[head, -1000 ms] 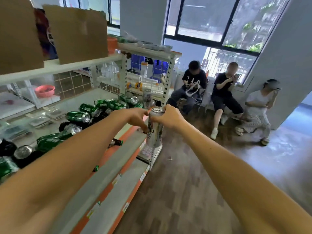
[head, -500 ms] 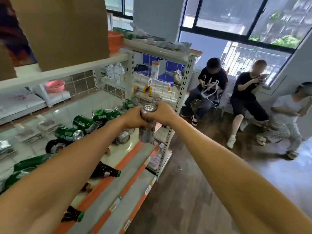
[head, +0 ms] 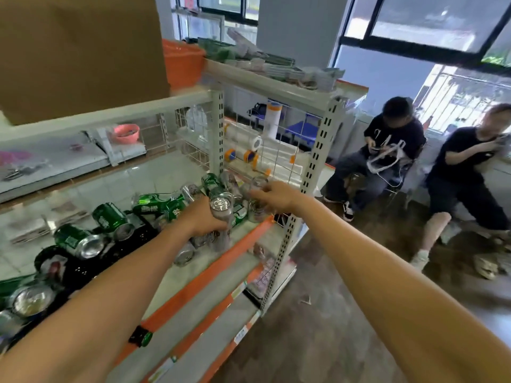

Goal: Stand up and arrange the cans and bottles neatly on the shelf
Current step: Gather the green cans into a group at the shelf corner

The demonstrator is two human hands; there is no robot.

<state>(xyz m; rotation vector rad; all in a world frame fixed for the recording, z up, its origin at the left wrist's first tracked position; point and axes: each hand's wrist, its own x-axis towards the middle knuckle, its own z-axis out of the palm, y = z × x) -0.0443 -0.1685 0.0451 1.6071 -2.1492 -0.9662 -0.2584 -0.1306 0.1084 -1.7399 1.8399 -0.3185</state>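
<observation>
Two hands engaged, inspector?
Inspector: Left hand [head: 204, 220] grasps the silver can [head: 221, 210] upright, short of the end post [head: 315, 167]. Right hand [head: 276, 195] meets a second can [head: 257, 212] nearer that post; grip not discernible. Recommend seating both upright beside the post, clear of the toppled green cans [head: 157, 205].

Bright daylight from windows [head: 431, 20] at right; motion blur, wide-angle edge warp, soft detail.

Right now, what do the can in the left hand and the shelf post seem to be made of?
The silver can looks like aluminium, bare and shiny: its lid glints. The shelf post is probably painted steel, matt pale grey, punched with rows of slots.
</observation>
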